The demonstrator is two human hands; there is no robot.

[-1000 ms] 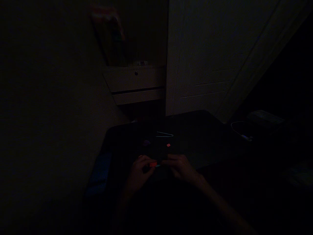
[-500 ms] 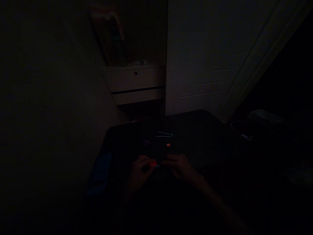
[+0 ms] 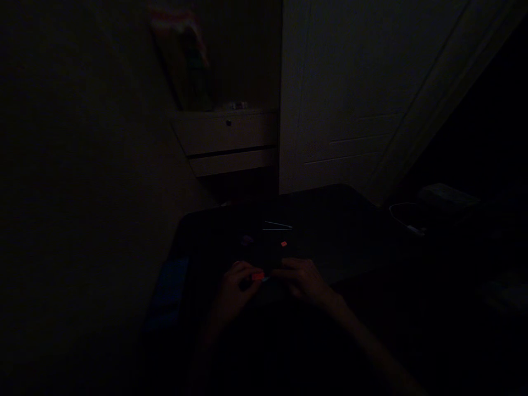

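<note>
The scene is very dark. My left hand (image 3: 237,287) pinches a small orange-red block-like piece (image 3: 258,276) between thumb and fingers. A pale, thin bit (image 3: 265,279) shows at that piece's right end, in the gap between my hands. Close by on the right, my right hand (image 3: 303,279) has its fingers drawn together toward the pale bit; what they hold, if anything, is too dark to make out. Beyond the hands lie a small flat orange-red piece (image 3: 284,243), a pair of thin metal tweezers (image 3: 278,226) and a dim purplish object (image 3: 247,240).
The dark table (image 3: 330,220) has a blue flat object (image 3: 168,291) at its left edge. A drawer unit (image 3: 231,135) and a pale door panel (image 3: 338,99) stand behind. Off to the right are a white cable (image 3: 396,217) and a dim box-like object (image 3: 447,195).
Both hands stay almost still, with the orange-red piece held in the left. The tweezers and other things on the table have not moved.
</note>
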